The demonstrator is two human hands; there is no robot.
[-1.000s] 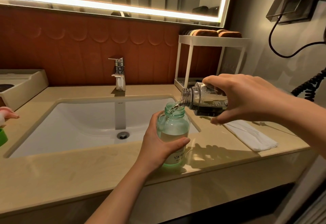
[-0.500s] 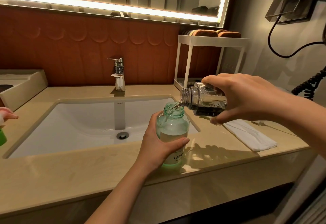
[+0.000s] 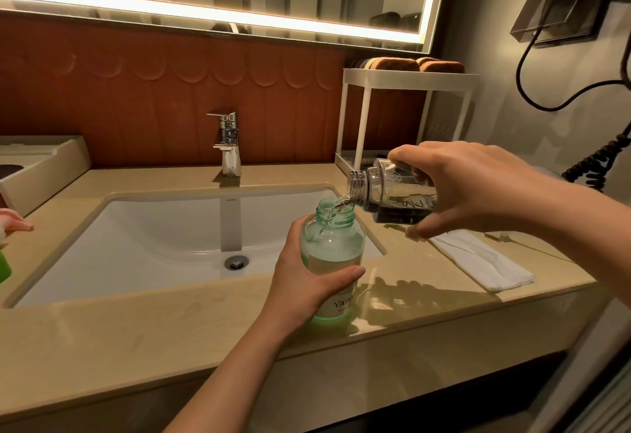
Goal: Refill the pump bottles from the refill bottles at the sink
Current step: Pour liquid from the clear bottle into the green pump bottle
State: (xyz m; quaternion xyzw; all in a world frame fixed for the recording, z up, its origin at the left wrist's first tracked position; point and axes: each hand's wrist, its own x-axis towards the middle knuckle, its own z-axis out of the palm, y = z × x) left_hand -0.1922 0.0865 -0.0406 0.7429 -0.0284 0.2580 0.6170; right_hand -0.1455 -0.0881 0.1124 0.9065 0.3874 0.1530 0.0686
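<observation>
A green-tinted bottle [image 3: 333, 245] with its pump off stands upright on the beige counter [image 3: 136, 323], just right of the sink basin [image 3: 164, 227]. My left hand [image 3: 307, 282] grips its body, thumb across the white label. My right hand [image 3: 467, 190] holds a clear refill bottle [image 3: 386, 190] tipped almost flat, its open neck over the green bottle's mouth. A thin stream of clear liquid runs from one into the other. The green bottle is over half full.
A chrome faucet [image 3: 227, 140] stands behind the basin. A folded white cloth [image 3: 478, 258] lies on the counter at right, and a white rack [image 3: 406, 108] with brown towels stands behind. A green and pink object [image 3: 6, 245] shows at the left edge. A coiled black cord [image 3: 601, 163] hangs at right.
Both hands and bottles have stayed in place while the liquid keeps pouring. The refill bottle holds slightly less.
</observation>
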